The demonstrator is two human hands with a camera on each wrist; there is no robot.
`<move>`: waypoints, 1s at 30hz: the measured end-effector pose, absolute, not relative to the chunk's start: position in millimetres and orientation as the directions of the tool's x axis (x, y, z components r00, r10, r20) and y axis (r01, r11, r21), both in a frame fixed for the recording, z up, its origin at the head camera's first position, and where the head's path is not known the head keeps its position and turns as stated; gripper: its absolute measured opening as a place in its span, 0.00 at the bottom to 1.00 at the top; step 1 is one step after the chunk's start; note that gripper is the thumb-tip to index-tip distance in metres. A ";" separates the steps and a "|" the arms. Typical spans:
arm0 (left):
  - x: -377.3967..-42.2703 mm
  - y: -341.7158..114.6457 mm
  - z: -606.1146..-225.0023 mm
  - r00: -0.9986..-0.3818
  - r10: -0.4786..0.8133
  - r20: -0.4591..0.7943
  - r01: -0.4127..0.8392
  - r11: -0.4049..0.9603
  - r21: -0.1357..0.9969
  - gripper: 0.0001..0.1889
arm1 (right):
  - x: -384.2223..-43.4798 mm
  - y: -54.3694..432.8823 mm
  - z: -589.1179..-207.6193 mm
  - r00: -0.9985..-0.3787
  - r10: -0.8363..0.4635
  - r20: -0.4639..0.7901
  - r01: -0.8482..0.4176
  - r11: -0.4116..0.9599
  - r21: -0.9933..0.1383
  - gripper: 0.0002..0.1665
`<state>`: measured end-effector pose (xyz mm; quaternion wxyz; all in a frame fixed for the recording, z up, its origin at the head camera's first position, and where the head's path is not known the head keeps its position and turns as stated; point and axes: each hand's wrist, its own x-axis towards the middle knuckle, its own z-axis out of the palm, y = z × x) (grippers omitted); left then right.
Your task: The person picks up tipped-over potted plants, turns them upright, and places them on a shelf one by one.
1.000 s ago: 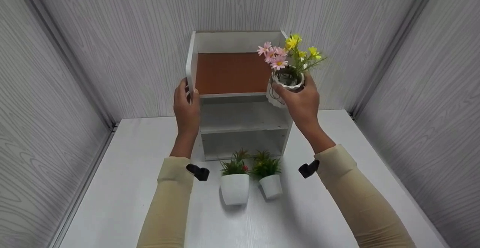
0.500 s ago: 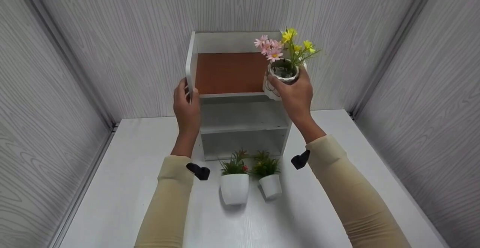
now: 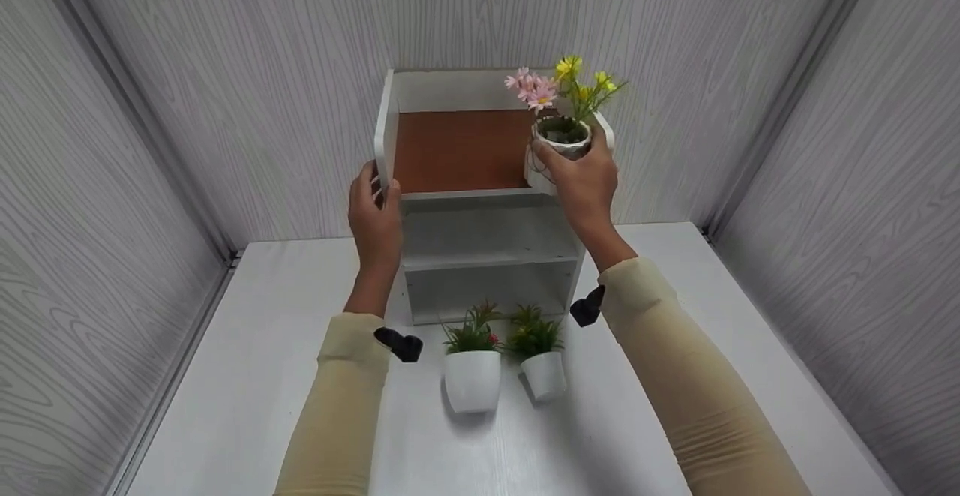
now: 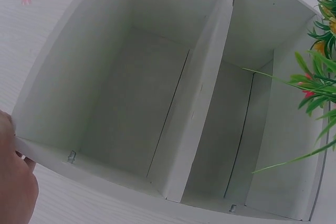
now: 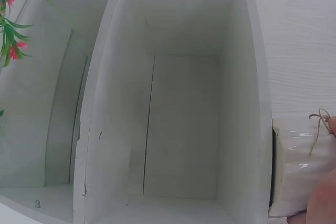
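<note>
Head view: the right hand (image 3: pixel 590 184) has its grip clasped around a white flower pot (image 5: pixel 298 169) bearing pink and yellow flowers. The pot is at the front right of the brown top board (image 3: pixel 461 151) of the shelf unit (image 3: pixel 487 264); whether its base bears weight cannot be told. The left hand (image 3: pixel 376 226) grips the left side panel (image 3: pixel 385 136). Two potted plants (image 3: pixel 472 382) are on the table (image 3: pixel 480 458), just before the unit.

Soft shadows mark the table (image 3: pixel 255 331); the 2 wrist views look hazy.
</note>
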<state>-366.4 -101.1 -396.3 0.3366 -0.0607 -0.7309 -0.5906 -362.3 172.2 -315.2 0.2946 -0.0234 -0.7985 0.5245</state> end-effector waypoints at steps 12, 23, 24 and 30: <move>-365.6 -103.7 -398.7 -0.765 -0.306 0.566 0.485 0.304 0.820 0.26 | -378.8 166.2 -316.4 -0.829 0.368 0.421 -0.273 0.391 -0.879 0.57; -362.0 -101.9 -396.0 -0.771 -0.299 0.563 0.485 0.297 0.822 0.27 | -387.2 165.7 -314.4 -0.848 0.374 0.376 -0.236 0.369 -0.899 0.58; -362.3 -101.5 -395.9 -0.771 -0.296 0.564 0.487 0.297 0.821 0.27 | -387.6 165.9 -314.9 -0.848 0.374 0.376 -0.238 0.365 -0.900 0.58; -366.4 -99.3 -397.2 -0.777 -0.276 0.565 0.486 0.306 0.818 0.27 | -387.3 169.1 -320.1 -0.844 0.370 0.389 -0.272 0.330 -0.904 0.58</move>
